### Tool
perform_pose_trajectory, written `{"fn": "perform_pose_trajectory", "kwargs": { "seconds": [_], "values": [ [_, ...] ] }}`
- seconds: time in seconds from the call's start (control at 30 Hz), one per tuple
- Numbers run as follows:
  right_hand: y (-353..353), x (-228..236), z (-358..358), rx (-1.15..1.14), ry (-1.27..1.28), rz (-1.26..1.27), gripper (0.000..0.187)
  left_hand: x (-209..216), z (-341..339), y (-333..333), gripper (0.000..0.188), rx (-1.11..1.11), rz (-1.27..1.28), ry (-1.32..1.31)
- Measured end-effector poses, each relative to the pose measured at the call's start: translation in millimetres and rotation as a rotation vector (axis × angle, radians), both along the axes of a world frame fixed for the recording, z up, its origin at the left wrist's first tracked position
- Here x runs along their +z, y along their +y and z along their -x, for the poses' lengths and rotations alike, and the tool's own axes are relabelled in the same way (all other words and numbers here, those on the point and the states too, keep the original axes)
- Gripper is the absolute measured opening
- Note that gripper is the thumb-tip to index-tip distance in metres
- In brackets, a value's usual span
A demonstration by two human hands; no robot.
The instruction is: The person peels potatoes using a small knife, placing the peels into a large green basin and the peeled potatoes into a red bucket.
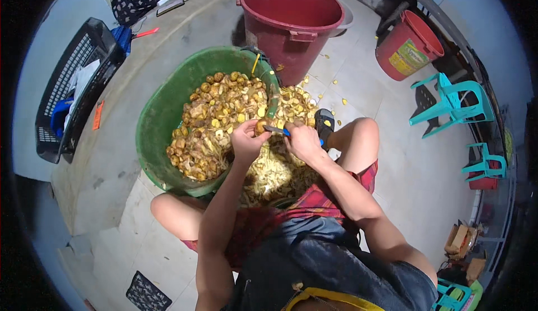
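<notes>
Beside a red bin [294, 53], a green tub [154, 126] is heaped with produce [210, 117]. Above peelings [274, 176], a round, brownish-yellow piece [260, 126] is pinched by the left hand [246, 141], a blue-handled knife [275, 130] gripped by the right hand [304, 141].

Green on the tub [154, 126], brown and yellow through the chunks [218, 123], there's blue on the knife handle [286, 132], red plaid across the shorts [315, 201], deep red on the big bin [280, 53], turquoise chairs [446, 92], and dark cloth [143, 0] flecked pale!
</notes>
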State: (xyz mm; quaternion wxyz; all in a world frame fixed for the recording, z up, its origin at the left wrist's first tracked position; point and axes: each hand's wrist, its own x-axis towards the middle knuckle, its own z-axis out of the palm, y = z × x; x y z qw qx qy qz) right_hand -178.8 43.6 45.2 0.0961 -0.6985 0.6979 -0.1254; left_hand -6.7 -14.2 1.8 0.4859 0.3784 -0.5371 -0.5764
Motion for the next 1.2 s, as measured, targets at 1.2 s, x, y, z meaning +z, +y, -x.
{"fn": "perform_pose_trajectory", "kwargs": {
  "seconds": [1.2],
  "values": [
    [-65,7,91,-0.183,-0.084,-0.028,0.016,-129,-14,59,0.034,-0.294,0.085,-0.686]
  ]
}}
